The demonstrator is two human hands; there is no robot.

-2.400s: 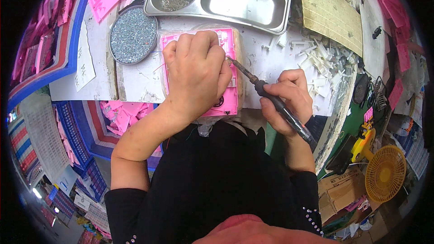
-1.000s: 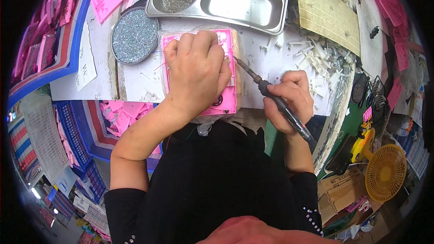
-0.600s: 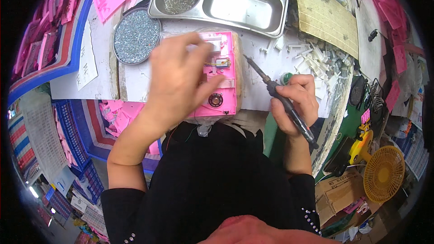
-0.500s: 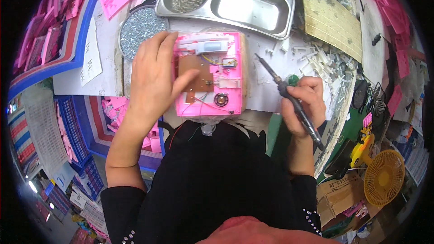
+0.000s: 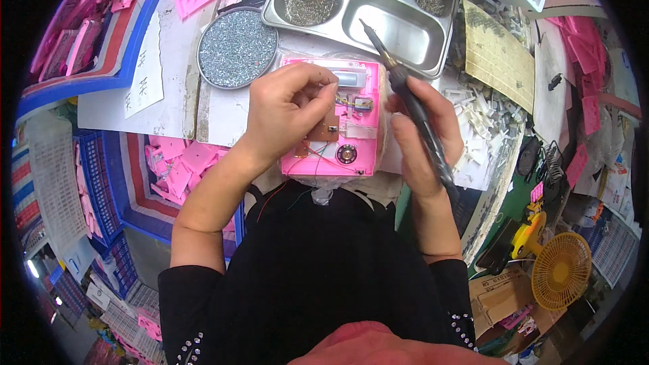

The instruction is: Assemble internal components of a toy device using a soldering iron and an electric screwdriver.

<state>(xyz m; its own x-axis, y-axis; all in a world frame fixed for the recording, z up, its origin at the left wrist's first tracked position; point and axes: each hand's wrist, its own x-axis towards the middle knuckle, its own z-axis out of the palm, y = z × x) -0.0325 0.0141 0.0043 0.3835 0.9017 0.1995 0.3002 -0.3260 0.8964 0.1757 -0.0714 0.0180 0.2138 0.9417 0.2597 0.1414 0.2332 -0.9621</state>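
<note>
A pink plastic housing (image 5: 368,145) lies open in front of me. It holds a brown circuit board (image 5: 326,128), a grey cylinder (image 5: 350,79), a small round speaker (image 5: 347,154) and thin wires; a red and a green one trail over the near edge. My left hand (image 5: 287,108) is above its left side, fingers curled into a pinch; whatever they hold is hidden. My right hand (image 5: 433,138) is closed round a slim black pen-shaped tool (image 5: 422,118) with a thin metal tip. The tip points away from me, over the steel tray; its exact kind is unclear.
A steel compartment tray (image 5: 338,32) with small metal parts stands behind the housing. Left of it sits a round dish (image 5: 238,47) of small screws. White plastic pieces (image 5: 476,128) lie at right. Blue crates (image 5: 142,209) with pink parts stand left; a yellow fan (image 5: 561,270) is lower right.
My left hand has left the housing's left edge, moved right over it and closed to a pinch. My right hand has moved the tool up and left, nearer the housing and tray.
</note>
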